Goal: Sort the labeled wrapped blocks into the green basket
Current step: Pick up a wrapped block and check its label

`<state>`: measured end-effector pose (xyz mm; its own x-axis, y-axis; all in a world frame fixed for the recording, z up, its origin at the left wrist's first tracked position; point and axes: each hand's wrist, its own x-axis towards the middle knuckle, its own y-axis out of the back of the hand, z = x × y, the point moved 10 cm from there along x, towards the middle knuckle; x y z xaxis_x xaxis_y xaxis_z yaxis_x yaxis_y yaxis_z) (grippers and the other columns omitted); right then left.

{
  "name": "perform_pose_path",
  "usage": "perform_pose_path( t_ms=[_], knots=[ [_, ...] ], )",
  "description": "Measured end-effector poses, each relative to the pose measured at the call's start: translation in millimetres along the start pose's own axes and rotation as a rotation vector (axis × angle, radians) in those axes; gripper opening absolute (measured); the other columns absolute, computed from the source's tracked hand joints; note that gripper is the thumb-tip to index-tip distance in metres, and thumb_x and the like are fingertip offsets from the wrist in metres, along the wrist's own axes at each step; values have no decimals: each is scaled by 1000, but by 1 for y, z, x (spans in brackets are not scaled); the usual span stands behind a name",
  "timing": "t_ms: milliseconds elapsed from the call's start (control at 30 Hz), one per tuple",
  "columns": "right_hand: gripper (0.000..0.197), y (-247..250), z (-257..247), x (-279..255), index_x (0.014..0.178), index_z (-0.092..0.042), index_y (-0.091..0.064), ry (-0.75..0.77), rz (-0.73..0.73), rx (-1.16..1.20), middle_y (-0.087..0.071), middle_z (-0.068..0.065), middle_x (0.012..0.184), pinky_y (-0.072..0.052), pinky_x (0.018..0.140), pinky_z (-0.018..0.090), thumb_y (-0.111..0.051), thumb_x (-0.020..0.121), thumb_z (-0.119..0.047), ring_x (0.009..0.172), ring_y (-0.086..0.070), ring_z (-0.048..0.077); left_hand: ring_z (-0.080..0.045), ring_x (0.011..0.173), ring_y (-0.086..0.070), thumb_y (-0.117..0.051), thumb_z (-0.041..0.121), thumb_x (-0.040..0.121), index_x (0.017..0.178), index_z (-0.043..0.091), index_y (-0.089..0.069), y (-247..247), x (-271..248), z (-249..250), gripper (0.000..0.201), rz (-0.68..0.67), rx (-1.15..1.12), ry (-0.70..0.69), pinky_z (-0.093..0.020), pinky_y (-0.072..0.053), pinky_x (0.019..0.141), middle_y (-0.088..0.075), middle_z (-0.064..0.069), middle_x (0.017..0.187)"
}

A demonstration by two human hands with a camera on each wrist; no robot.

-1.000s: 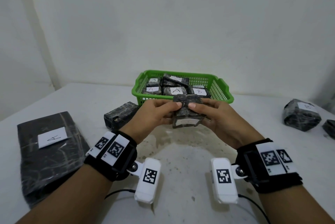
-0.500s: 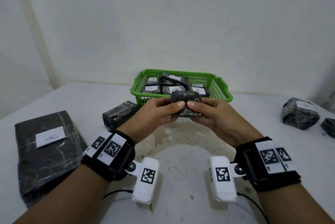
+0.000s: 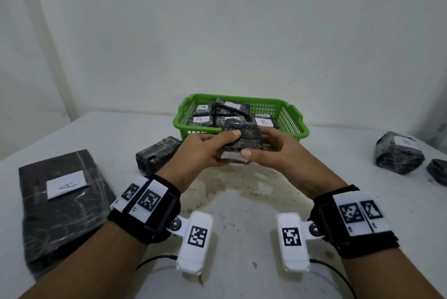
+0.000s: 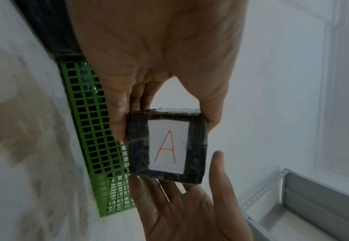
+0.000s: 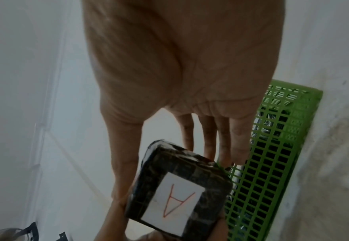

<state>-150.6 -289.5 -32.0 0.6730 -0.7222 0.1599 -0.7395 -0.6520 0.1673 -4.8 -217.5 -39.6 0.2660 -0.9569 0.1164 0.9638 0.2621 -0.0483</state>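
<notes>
The green basket (image 3: 294, 121) is already crowded, so a careless drop could bounce off stacked blocks. Both hands, left hand (image 3: 198, 151) and right hand (image 3: 273, 153), pinch the block (image 3: 243, 140) (labelled A) just before its rim.

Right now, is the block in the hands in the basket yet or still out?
Out. Both hands hold the A-labeled wrapped block in the air just in front of the green basket.

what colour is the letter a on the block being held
Red, on a white label of the held block; clearest in the left wrist view.
</notes>
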Motion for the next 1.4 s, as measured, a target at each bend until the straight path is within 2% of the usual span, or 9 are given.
perform_pose_path(
  t_ms=[167, 233, 367, 500, 800, 967, 1067, 1167, 1400],
  knots=[
    [41, 6, -3, 0, 120, -14, -74, 40, 124, 42, -78, 10, 117, -62, 93, 42, -87, 81, -13, 111, -75, 26, -24, 107, -74, -55, 70, 77, 123, 16, -71, -11, -4, -4, 73, -102, -18, 78, -36, -59, 89, -77, -8, 113],
    [33, 6, 5, 1, 118, -5, -74, -19, 129, 170, -79, 13, 112, -64, 88, 41, -81, 87, -15, 108, -76, 29, -27, 112, -72, -56, 61, 83, 125, 14, -69, -12, -4, -2, 65, -101, -76, 63, -41, -57, 97, -76, -9, 117],
    [34, 3, 12, 2, 121, -2, -73, -107, 85, 210, -79, 15, 114, -65, 81, 37, -76, 92, -19, 98, -78, 29, -32, 111, -72, -66, 26, 94, 119, 2, -70, -6, -1, -3, 35, -26, -82, 20, -38, -61, 91, -76, -14, 114],
    [49, 18, 8, 0, 130, -18, -64, -68, 158, 73, -75, 12, 119, -65, 86, 43, -84, 86, -16, 100, -78, 26, -28, 105, -74, -74, 36, 85, 116, 6, -74, -4, 1, -4, 44, -28, 50, -4, -41, -62, 86, -78, -12, 109],
    [16, 52, -2, -7, 102, -15, -76, -77, 208, 50, -81, 3, 97, -63, 71, 27, -81, 87, -20, 85, -76, 12, -23, 96, -76, -74, 36, 90, 112, 9, -77, -32, 22, 8, 35, -67, 168, 5, -33, -63, 75, -79, -9, 104],
    [37, 87, -13, 8, 119, -5, -72, -52, 310, 60, -80, 16, 106, -64, 77, 34, -82, 87, -19, 95, -79, 27, -13, 79, -76, -70, 46, 91, 112, 7, -75, -44, 52, 31, 45, -69, 267, -21, -26, -62, 68, -79, -7, 101],
    [29, 112, -21, 22, 117, -9, -73, -33, 426, 45, -79, 20, 101, -66, 74, 37, -81, 90, -16, 83, -78, 28, -14, 85, -75, -62, 59, 91, 112, 15, -74, -23, 77, 50, 50, 73, 415, -79, -35, -63, 81, -78, 2, 102],
    [14, 137, -23, 36, 99, -27, -75, -46, 556, -137, -79, 14, 95, -66, 80, 44, -82, 89, -21, 82, -78, 28, -8, 84, -70, -66, 54, 92, 101, 24, -77, 24, 96, 68, 34, 347, 628, -135, -24, -53, 78, -75, 11, 93],
    [27, 149, -28, 64, 110, -22, -79, -104, 620, -561, -77, 9, 112, -63, 88, 42, -79, 88, -37, 96, -75, 28, -34, 132, -49, -64, 34, 85, 132, 18, -63, 99, 123, 49, 50, 606, 1019, 66, -44, -41, 109, -62, -12, 135]
  ],
)
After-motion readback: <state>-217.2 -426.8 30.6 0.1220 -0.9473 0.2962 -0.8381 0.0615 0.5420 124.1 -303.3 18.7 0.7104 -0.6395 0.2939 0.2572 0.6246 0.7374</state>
